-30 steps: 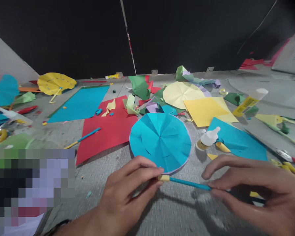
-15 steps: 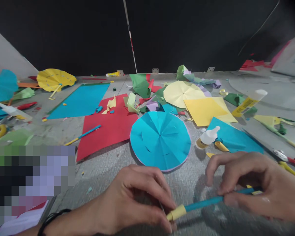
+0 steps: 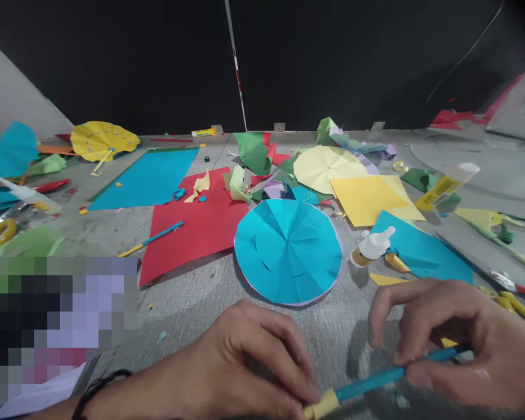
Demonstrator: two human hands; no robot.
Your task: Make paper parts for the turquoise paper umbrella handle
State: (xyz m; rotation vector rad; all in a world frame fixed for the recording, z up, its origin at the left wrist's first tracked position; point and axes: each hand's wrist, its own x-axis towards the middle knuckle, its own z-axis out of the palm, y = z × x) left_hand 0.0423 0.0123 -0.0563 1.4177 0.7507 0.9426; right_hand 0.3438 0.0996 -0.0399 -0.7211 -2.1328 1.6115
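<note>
A thin blue rolled-paper stick (image 3: 371,382) with a yellow paper wrap (image 3: 326,405) round its left end slants across the bottom of the head view. My left hand (image 3: 258,373) pinches the yellow wrap between thumb and fingers. Farther along the stick, my right hand (image 3: 457,338) grips the blue part with thumb and index finger, its other fingers curled. Just beyond both hands lies a round pleated blue paper disc (image 3: 287,251) with a lilac edge. A white-nozzled glue bottle (image 3: 370,248) stands to the disc's right.
Red paper (image 3: 192,227) and blue paper (image 3: 146,178) lie left, with another rolled stick (image 3: 161,232) across the red. Cream disc (image 3: 328,166), yellow sheets (image 3: 371,198), glue stick (image 3: 448,186) and scissors (image 3: 518,303) are right. A dark wall (image 3: 157,64) rises behind.
Both hands and the stick sit slightly lower and farther right in view. The whole scene has shifted a little rightward. Both hands keep their hold.
</note>
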